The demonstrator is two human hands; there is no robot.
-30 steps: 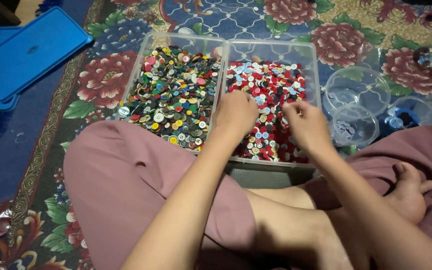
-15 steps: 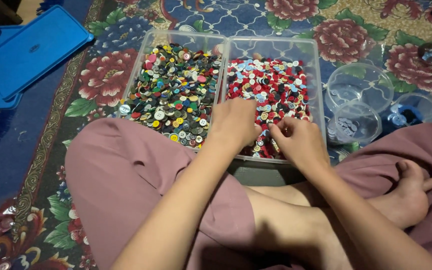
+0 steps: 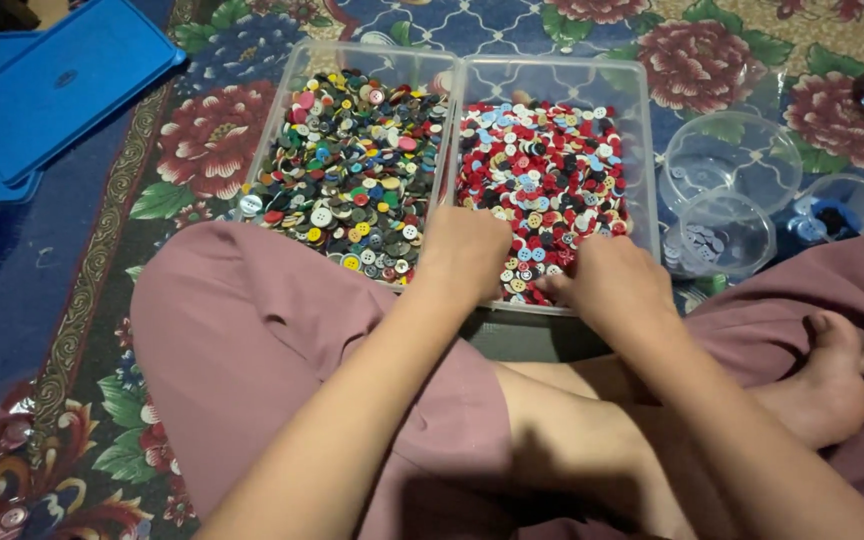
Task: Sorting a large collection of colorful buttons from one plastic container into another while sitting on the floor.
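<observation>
Your left hand (image 3: 467, 250) and right hand (image 3: 607, 285) rest palm-down, fingers curled, in the near edge of the right tray (image 3: 642, 150), on its red, blue and cream buttons (image 3: 542, 170); whether either pinches a button cannot be told. The left tray (image 3: 282, 110), touching it, holds darker mixed buttons (image 3: 357, 160). Clear bowls (image 3: 722, 190) sit on the carpet (image 3: 102, 210) beside the right tray.

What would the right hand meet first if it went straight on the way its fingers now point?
The right hand points left, low over the buttons in the right-hand clear tray. It would probably meet the left hand first, though depth is unclear.
</observation>
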